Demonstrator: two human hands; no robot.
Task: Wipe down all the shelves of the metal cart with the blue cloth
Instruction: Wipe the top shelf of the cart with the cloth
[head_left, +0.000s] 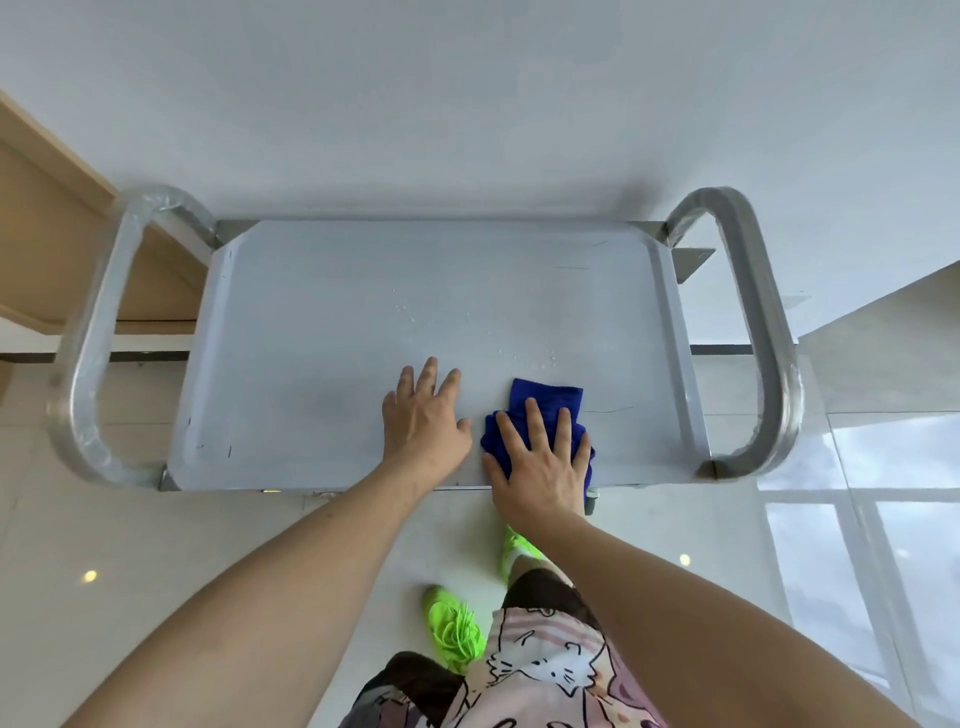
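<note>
No readable brand, label or writing on the metal cart, the cloth or the handles; the print on the person's shorts shows cartoon cat figures, no legible text.

Right hand: flat, fingers spread wide, palm pressing down on the blue cloth. The cloth is bunched under the palm and sticks out beyond the fingertips; part of it hangs over the near edge of the top shelf just beside the wrist.

Left hand: flat on the bare shelf, fingers spread, holding nothing. It lies just left of the right hand; thumb close to the cloth, whether touching cannot be told.

Water droplets sit just beyond the cloth, with more farther out and to the left.

Edges: both hands rest at the near rim of the shelf. A raised lip runs along the shelf's right side, near the right hand, with the right handle outside it. Left of the left hand lies a wide stretch of open shelf up to the left lip and left handle. Beyond both hands the shelf runs clear to the far rim against the wall.

Green shoes stand on the glossy floor below the near edge.
</note>
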